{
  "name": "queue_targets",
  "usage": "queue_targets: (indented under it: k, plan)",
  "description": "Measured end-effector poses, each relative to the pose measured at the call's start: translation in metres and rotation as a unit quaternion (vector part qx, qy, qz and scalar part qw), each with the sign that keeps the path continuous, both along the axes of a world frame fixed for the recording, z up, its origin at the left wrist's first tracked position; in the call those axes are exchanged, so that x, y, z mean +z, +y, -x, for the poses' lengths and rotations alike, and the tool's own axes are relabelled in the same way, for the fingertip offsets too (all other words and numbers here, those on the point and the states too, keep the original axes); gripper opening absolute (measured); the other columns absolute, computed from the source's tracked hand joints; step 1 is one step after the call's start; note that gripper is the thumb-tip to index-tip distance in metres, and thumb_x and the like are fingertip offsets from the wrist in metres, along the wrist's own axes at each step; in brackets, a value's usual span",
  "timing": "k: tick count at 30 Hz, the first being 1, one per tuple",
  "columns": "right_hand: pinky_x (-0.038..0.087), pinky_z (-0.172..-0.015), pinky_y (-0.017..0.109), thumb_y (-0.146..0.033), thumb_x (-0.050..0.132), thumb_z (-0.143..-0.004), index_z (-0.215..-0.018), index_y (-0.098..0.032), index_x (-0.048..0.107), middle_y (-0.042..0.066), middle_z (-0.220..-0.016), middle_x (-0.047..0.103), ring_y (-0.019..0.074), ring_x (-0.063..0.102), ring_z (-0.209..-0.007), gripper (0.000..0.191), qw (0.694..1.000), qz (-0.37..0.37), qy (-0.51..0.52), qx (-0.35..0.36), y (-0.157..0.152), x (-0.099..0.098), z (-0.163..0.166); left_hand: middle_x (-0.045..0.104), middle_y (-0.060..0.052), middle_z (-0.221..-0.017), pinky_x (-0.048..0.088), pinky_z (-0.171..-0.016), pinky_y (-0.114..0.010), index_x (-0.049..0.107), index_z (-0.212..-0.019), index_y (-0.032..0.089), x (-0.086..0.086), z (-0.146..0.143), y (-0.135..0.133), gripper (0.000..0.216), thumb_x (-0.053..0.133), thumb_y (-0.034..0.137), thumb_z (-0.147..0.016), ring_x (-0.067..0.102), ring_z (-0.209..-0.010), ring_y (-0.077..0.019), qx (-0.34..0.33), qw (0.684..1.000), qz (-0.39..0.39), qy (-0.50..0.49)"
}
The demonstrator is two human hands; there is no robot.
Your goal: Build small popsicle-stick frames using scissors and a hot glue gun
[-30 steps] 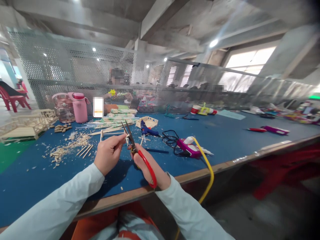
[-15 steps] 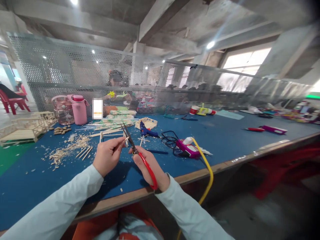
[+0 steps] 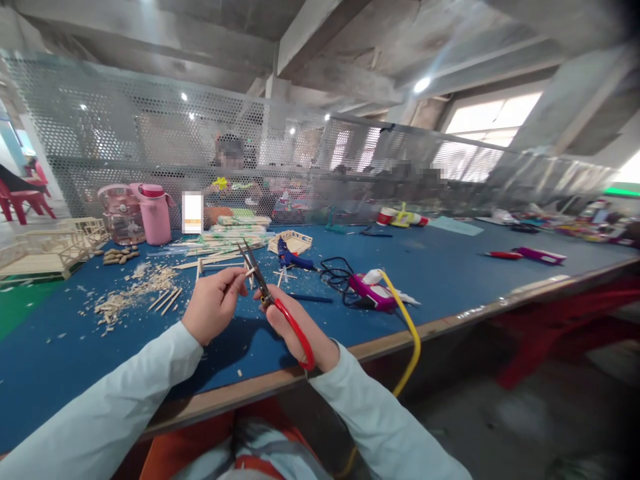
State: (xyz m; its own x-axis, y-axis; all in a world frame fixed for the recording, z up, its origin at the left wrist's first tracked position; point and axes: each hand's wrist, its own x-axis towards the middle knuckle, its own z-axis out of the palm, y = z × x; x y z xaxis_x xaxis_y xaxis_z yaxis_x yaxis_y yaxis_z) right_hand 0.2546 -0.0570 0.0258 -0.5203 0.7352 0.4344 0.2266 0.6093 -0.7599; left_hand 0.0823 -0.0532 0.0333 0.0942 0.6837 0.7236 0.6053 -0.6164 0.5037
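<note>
My left hand [image 3: 209, 303] pinches a short thin wooden stick [image 3: 249, 272] and holds it between the blades of the scissors. My right hand [image 3: 295, 330] grips red-handled scissors [image 3: 274, 303], blades pointing up and away and slightly parted around the stick. Both hands hover over the near part of the blue table [image 3: 450, 267]. Light blue sleeves cover both arms.
Wood scraps and sticks [image 3: 133, 293] lie left of my hands. A purple-white glue gun [image 3: 375, 288] with a yellow cord [image 3: 413, 327] and black cable lies right. A blue tool [image 3: 293, 257], stick stacks [image 3: 235, 233], a pink jug [image 3: 154, 213], wooden frame models [image 3: 47, 250] and a mesh screen [image 3: 300, 167] stand behind.
The camera shifted slightly; both hands stay together with the stick between the scissor blades, moved a little left and up in view. The blades look about as open as before.
</note>
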Motion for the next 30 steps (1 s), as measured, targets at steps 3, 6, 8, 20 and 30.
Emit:
queue_targets:
  k: [3, 6, 8, 20, 30]
  plan:
    - [0.036, -0.059, 0.023, -0.064, 0.034, -0.081, -0.101, -0.016, 0.047, 0.000, -0.073, 0.046, 0.0101, 0.039, -0.061, 0.054, 1.000, 0.003, -0.014, 0.007, -0.001, 0.004, -0.003, 0.062, 0.001, -0.058, 0.040, -0.050, -0.018, 0.063, -0.079, 0.016, 0.003, 0.002, 0.000, 0.027, 0.041, 0.029, -0.086, 0.052, -0.048, -0.0089, 0.000, 1.000, -0.005, 0.031]
    - [0.034, -0.056, 0.023, -0.062, 0.035, -0.082, -0.091, -0.015, 0.051, -0.001, -0.068, 0.045, 0.0092, 0.037, -0.057, 0.050, 1.000, -0.010, -0.017, -0.013, 0.000, 0.002, -0.002, 0.062, 0.000, -0.058, 0.041, -0.052, -0.019, 0.063, -0.076, 0.016, 0.005, 0.004, 0.000, 0.028, 0.041, 0.029, -0.086, 0.054, -0.050, -0.0096, -0.002, 0.999, -0.007, 0.052]
    - [0.032, -0.053, 0.022, -0.061, 0.033, -0.084, -0.081, -0.015, 0.052, -0.002, -0.062, 0.043, 0.0088, 0.036, -0.054, 0.049, 0.999, -0.007, -0.010, -0.038, 0.001, -0.003, 0.000, 0.061, 0.001, -0.056, 0.040, -0.052, -0.019, 0.062, -0.071, 0.017, 0.006, 0.004, 0.000, 0.029, 0.041, 0.029, -0.086, 0.053, -0.049, -0.0097, -0.001, 0.998, -0.006, 0.062]
    - [0.037, -0.053, 0.024, -0.032, 0.054, -0.073, -0.101, -0.020, 0.052, -0.001, -0.064, 0.061, 0.0146, 0.053, -0.055, 0.031, 0.913, 0.000, -0.281, -0.294, -0.011, 0.023, -0.069, 0.064, -0.001, -0.063, 0.041, -0.054, -0.021, 0.063, -0.091, 0.017, -0.004, 0.007, 0.009, 0.028, 0.039, 0.029, -0.086, 0.057, -0.055, -0.0121, 0.044, 0.993, 0.053, 0.094]
    - [0.044, -0.081, 0.030, -0.027, 0.048, -0.076, -0.104, -0.019, 0.066, 0.010, -0.105, 0.066, 0.0239, 0.061, -0.096, 0.035, 0.850, 0.001, -0.443, -0.285, -0.022, 0.012, -0.134, 0.070, -0.005, -0.079, 0.048, -0.064, -0.023, 0.062, -0.107, 0.016, -0.014, 0.003, 0.014, 0.034, 0.039, 0.021, -0.083, 0.063, -0.066, -0.0145, -0.001, 0.993, 0.035, 0.113]
